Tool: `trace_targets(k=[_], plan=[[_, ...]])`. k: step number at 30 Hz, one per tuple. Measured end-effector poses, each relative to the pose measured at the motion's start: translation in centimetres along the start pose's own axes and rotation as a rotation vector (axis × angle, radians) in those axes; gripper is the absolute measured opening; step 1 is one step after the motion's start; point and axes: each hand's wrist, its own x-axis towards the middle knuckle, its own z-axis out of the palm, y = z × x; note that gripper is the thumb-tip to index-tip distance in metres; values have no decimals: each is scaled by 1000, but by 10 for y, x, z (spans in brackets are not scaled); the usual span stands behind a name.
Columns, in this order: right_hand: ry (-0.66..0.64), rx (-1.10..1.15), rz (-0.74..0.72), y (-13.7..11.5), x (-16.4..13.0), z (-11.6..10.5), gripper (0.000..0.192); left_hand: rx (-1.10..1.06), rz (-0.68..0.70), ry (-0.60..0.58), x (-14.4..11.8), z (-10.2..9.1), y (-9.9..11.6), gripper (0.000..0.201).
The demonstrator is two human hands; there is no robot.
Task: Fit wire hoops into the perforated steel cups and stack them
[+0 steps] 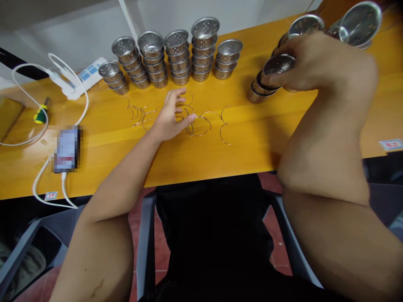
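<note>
Fingers of the right hand [305, 63] clamped at the rim of a tilted, perforated metal cup [281, 63], some fingertips hidden from view. Lower cups [258, 95] just below the thumb. Left hand [168, 119]: fingers loosely apart over thin curved wires [210, 123], more lying to either side. Beyond those fingertips, stacked cups [180, 66] in a row on the orange table [248, 147].

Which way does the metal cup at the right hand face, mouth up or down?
Mouth up: the metal cup shows its open rim and inside beside the right hand. Fully nested or lifted: cannot tell.
</note>
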Motion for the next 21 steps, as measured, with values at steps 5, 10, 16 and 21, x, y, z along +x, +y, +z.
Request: trace_targets(k=[5, 10, 16, 21], plan=[[-12, -61, 49, -5, 5, 6, 66, 20, 12, 7, -1, -2, -1, 93], [-69, -33, 20, -3, 9, 4, 59, 57, 5, -46, 0, -5, 3, 91], [-82, 59, 56, -4, 7, 4, 69, 93, -36, -57, -1, -7, 8, 84], [215, 222, -179, -18, 3, 14, 83, 88, -8, -71, -1, -8, 5, 86]])
